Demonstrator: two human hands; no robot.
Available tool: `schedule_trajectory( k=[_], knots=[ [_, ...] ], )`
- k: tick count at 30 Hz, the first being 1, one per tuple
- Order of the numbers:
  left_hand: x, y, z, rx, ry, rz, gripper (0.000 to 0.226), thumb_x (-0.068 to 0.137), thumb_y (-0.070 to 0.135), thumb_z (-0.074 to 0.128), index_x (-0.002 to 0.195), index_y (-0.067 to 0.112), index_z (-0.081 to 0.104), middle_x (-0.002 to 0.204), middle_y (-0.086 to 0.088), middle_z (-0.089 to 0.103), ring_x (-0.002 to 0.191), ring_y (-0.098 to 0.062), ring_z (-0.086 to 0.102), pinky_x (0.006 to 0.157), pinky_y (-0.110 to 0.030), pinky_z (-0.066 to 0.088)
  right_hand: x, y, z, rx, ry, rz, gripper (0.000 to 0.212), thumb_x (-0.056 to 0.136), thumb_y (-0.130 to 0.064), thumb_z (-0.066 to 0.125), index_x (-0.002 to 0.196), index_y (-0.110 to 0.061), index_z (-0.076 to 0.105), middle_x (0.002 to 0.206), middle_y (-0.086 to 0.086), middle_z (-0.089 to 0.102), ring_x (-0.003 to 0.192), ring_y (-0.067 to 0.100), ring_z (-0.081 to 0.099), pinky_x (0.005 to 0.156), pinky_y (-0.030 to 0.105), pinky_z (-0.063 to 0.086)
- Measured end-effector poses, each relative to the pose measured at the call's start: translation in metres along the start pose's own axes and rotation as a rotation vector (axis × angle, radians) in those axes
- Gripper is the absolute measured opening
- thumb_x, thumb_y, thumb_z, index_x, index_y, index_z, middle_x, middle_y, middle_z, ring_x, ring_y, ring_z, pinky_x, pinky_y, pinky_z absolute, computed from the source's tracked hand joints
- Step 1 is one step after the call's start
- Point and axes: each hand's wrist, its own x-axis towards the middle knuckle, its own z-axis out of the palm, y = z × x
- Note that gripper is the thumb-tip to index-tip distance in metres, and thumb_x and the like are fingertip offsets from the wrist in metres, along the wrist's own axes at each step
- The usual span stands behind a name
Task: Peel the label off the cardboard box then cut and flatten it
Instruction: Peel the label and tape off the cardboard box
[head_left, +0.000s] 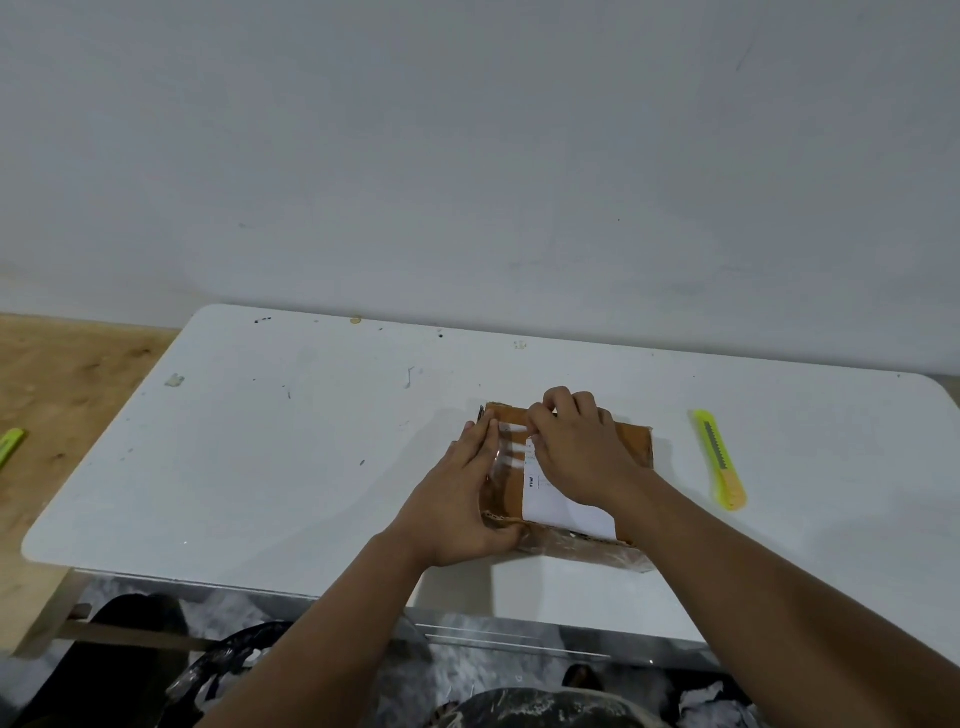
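While the cardboard box (631, 441) sits flat on the white table (291, 467) near its front edge, your left hand (457, 499) lies against the box's left side w/ fingers straight, thumb at the near corner; your right hand (576, 447) is on top, fingertips curled, pinching at clear tape (506, 447) next to the white label (563, 512); label's on the box top, partly under your wrist; yellow-green box cutter (719, 460) lies on the table right of the box, not touching it.
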Motion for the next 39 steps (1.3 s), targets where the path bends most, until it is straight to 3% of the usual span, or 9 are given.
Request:
schedule_trajectory(
  k=[8, 12, 15, 17, 19, 23, 26, 30, 39],
  knots=[
    [0.004, -0.001, -0.01, 0.147, -0.099, -0.016, 0.127, 0.068, 0.09, 0.049, 0.159, 0.027, -0.014, 0.167, 0.012, -0.019, 0.155, -0.014, -0.012, 0.127, -0.042, 0.001, 0.0, 0.008, -0.001, 0.178, 0.068, 0.014, 0.012, 0.096, -0.027, 0.052, 0.107, -0.025, 0.056, 0.121, -0.002, 0.051, 0.109, 0.022, 0.045, 0.087, 0.038, 0.046],
    [0.007, -0.001, -0.021, 0.1, -0.103, -0.045, 0.114, 0.076, 0.087, 0.041, 0.161, 0.025, -0.003, 0.169, 0.012, -0.003, 0.152, -0.011, 0.001, 0.124, -0.035, 0.009, 0.0, 0.013, -0.002, 0.326, 0.074, 0.043, 0.026, 0.094, -0.026, 0.057, 0.12, -0.025, 0.062, 0.119, -0.004, 0.055, 0.11, 0.019, 0.046, 0.094, 0.037, 0.044],
    [0.016, 0.002, -0.026, 0.107, -0.009, -0.038, 0.081, 0.096, 0.061, 0.043, 0.161, 0.022, 0.012, 0.166, 0.006, 0.016, 0.148, -0.018, 0.012, 0.121, -0.033, 0.019, -0.001, 0.015, -0.004, 0.288, 0.12, 0.056, 0.022, 0.092, -0.028, 0.063, 0.111, -0.026, 0.072, 0.113, -0.003, 0.059, 0.105, 0.018, 0.05, 0.091, 0.036, 0.043],
    [0.025, 0.002, -0.029, 0.197, 0.049, -0.005, 0.067, 0.101, 0.045, 0.045, 0.159, 0.02, 0.022, 0.16, 0.0, 0.027, 0.142, -0.027, 0.022, 0.117, -0.042, 0.032, -0.002, 0.015, -0.004, 0.225, 0.173, 0.069, 0.017, 0.089, -0.032, 0.066, 0.103, -0.032, 0.075, 0.111, -0.005, 0.058, 0.104, 0.018, 0.05, 0.087, 0.034, 0.037],
    [0.035, 0.002, -0.032, 0.295, 0.06, 0.024, 0.07, 0.096, 0.047, 0.044, 0.158, 0.019, 0.027, 0.159, -0.004, 0.028, 0.141, -0.032, 0.022, 0.114, -0.049, 0.035, -0.002, 0.014, -0.003, 0.209, 0.207, 0.087, 0.014, 0.087, -0.034, 0.068, 0.098, -0.034, 0.076, 0.108, -0.005, 0.058, 0.104, 0.018, 0.049, 0.086, 0.033, 0.034],
    [0.056, 0.001, -0.033, 0.416, -0.061, 0.081, 0.078, 0.097, 0.054, 0.044, 0.161, 0.021, 0.013, 0.17, 0.002, 0.0, 0.156, -0.024, -0.009, 0.126, -0.046, 0.008, -0.002, 0.016, 0.0, 0.257, 0.219, 0.114, 0.013, 0.089, -0.033, 0.066, 0.099, -0.032, 0.075, 0.101, -0.005, 0.059, 0.097, 0.016, 0.051, 0.082, 0.032, 0.04],
    [0.062, -0.002, -0.031, 0.401, -0.121, 0.114, 0.074, 0.099, 0.053, 0.039, 0.161, 0.022, 0.012, 0.169, 0.0, 0.011, 0.156, -0.025, 0.006, 0.126, -0.044, 0.013, -0.001, 0.015, 0.003, 0.23, 0.201, 0.085, 0.016, 0.094, -0.031, 0.057, 0.098, -0.025, 0.072, 0.099, -0.006, 0.059, 0.094, 0.017, 0.052, 0.081, 0.036, 0.044],
    [0.061, -0.005, -0.029, 0.411, -0.071, 0.125, 0.073, 0.098, 0.051, 0.039, 0.16, 0.017, 0.02, 0.16, -0.004, 0.031, 0.143, -0.024, 0.031, 0.119, -0.035, 0.025, 0.004, 0.013, 0.005, 0.213, 0.188, 0.053, 0.015, 0.097, -0.027, 0.052, 0.091, -0.019, 0.063, 0.097, -0.007, 0.059, 0.094, 0.016, 0.052, 0.083, 0.036, 0.044],
    [0.064, -0.007, -0.029, 0.356, -0.061, 0.118, 0.07, 0.101, 0.047, 0.043, 0.159, 0.017, 0.02, 0.156, -0.002, 0.033, 0.14, -0.021, 0.033, 0.112, -0.033, 0.035, -0.005, 0.026, -0.003, 0.354, 0.1, -0.007, 0.011, 0.099, -0.018, 0.049, 0.091, -0.015, 0.054, 0.093, -0.005, 0.05, 0.082, 0.011, 0.045, 0.074, 0.025, 0.039]
  ],
)
